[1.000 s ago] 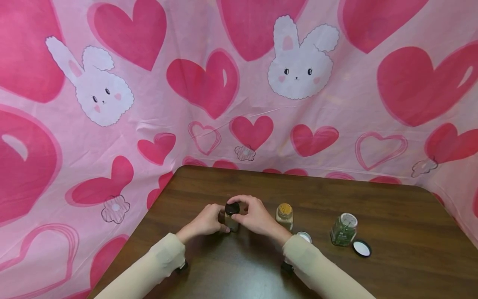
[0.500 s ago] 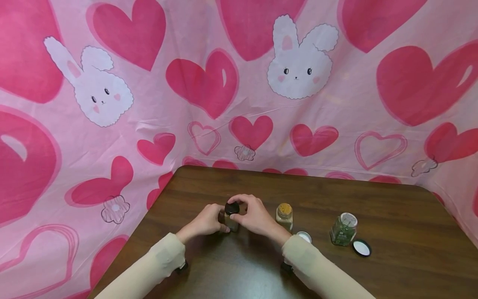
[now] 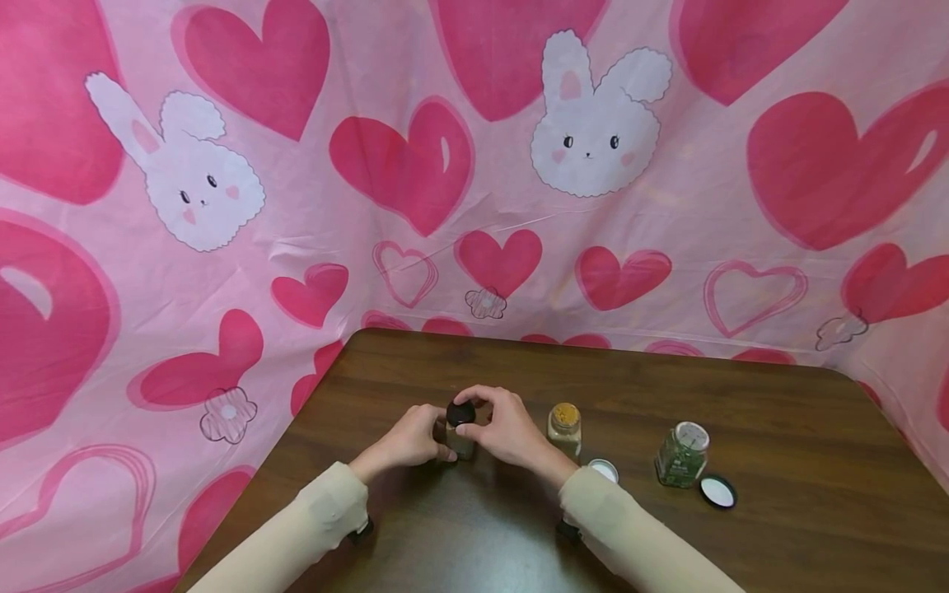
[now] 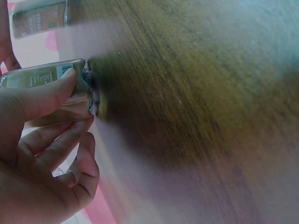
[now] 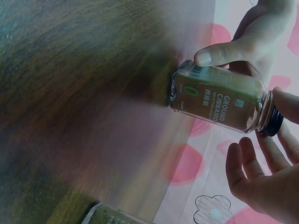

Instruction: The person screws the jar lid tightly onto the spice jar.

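Note:
A clear spice jar [image 5: 217,98], labelled ground cinnamon and full of brown powder, stands upright on the table between the two hands. My left hand [image 3: 411,436] holds it low down, with the thumb pressed on one side and fingers on the other; the left wrist view shows that thumb across the jar's label [image 4: 39,77]. From above, my right hand [image 3: 507,424] grips the black lid [image 3: 461,412] between thumb and fingers. In the right wrist view the lid [image 5: 273,121] sits on the jar's neck, and the outer fingers extend past it.
Right of the hands stands a lidless jar [image 3: 566,432] with yellow-orange powder at its mouth, a lid [image 3: 604,470] lying before it. Farther right is a jar of green herbs [image 3: 682,457] beside an upturned black lid [image 3: 718,492]. Heart-patterned fabric [image 3: 415,165] hangs behind the brown table [image 3: 474,543].
Both hands stay in place on the cinnamon jar and its lid. The right hand's fingers shift only very slightly at the lid.

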`<state>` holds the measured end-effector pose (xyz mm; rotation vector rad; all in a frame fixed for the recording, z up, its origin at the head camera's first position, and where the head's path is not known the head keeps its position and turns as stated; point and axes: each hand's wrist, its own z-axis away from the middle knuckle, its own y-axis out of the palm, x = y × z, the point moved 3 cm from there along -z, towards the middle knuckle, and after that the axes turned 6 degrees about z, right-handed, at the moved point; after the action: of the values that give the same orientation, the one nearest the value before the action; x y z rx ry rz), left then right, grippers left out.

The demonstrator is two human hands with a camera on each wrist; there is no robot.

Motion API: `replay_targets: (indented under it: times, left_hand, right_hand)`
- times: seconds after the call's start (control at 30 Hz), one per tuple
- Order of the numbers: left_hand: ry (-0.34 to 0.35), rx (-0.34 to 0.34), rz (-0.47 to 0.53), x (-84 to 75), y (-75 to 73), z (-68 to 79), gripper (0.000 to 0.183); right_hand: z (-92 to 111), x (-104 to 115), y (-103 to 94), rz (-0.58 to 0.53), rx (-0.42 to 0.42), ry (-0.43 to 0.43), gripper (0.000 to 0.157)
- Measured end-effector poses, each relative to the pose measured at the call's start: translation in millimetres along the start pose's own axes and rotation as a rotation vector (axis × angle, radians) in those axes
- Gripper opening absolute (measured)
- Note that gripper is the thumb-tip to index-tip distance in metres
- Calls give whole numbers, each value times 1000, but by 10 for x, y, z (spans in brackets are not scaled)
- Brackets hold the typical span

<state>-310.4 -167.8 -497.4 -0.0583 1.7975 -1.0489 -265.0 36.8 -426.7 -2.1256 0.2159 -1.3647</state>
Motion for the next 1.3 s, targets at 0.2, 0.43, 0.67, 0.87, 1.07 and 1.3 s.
replay_targets:
  times: [0.2, 0.43, 0.67, 0.87, 1.07, 1.3]
  left_hand:
    - [-18, 10, 2, -83, -31, 14, 35]
    - [-18, -8, -10, 195, 38, -17, 35]
    - [-29, -13, -11, 188, 45, -40, 35]
    - [-5, -4, 21, -9, -13, 8, 34]
    - [16, 5, 2, -120, -30, 20, 33]
    - [-120, 2, 27, -512, -102, 57, 30]
  right_hand:
    - [-1, -2, 2, -8, 3, 0, 29]
    - [4, 11, 10, 13, -16, 17, 28]
    - [1, 24, 19, 49, -55, 9, 29]
    - [-11, 24, 39, 71, -78, 8, 30]
    - [-19, 30, 61, 87, -72, 20, 33]
    - [-10, 34, 58, 76, -73, 22, 33]
